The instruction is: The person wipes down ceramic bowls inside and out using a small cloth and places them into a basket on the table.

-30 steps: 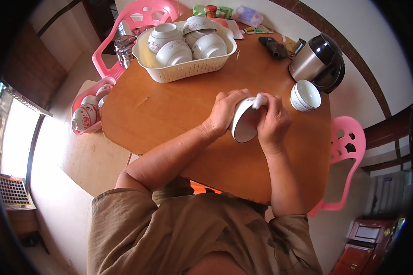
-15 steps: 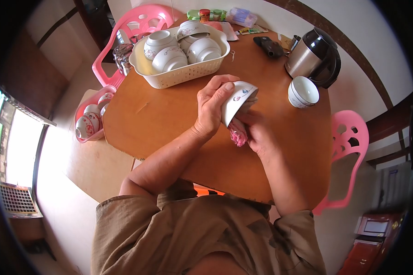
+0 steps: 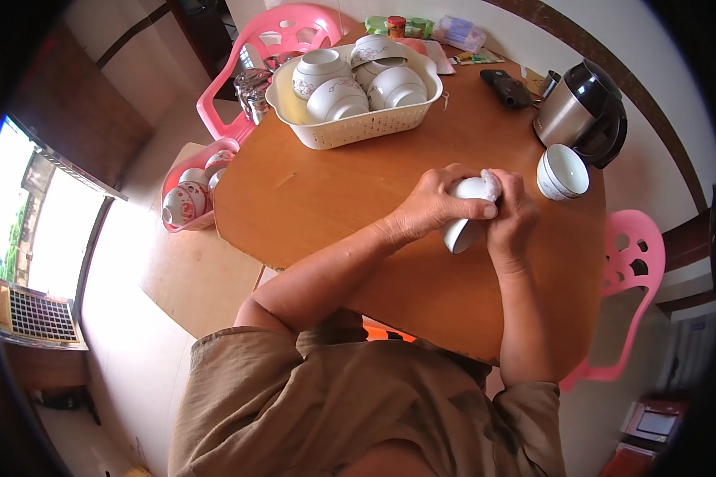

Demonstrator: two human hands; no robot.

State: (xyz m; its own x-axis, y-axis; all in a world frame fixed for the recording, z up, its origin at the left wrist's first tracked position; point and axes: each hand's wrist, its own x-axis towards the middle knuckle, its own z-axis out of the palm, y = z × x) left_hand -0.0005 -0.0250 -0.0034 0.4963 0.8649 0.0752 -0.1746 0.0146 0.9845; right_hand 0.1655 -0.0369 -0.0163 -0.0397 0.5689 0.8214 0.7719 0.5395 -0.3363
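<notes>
While the left hand (image 3: 436,208) grips a white ceramic bowl (image 3: 459,235), tilted above the brown wooden counter (image 3: 326,199), fingers (image 3: 475,209) wrapped close, the right hand (image 3: 514,219) clenches a pale crumpled cloth (image 3: 492,188) at the bowl's one-o'clock edge. Two o'clock: nested white floral bowls (image 3: 563,173). Ten to eleven o'clock: cream perforated plastic basket (image 3: 366,129).

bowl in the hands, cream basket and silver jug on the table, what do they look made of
The held bowl looks like glazed ceramic: smooth, glossy white. The basket seems moulded plastic, given its perforated cream wall. The jug seems brushed metal, perhaps steel, from its silvery sheen, with a black lid and handle, probably plastic.
</notes>
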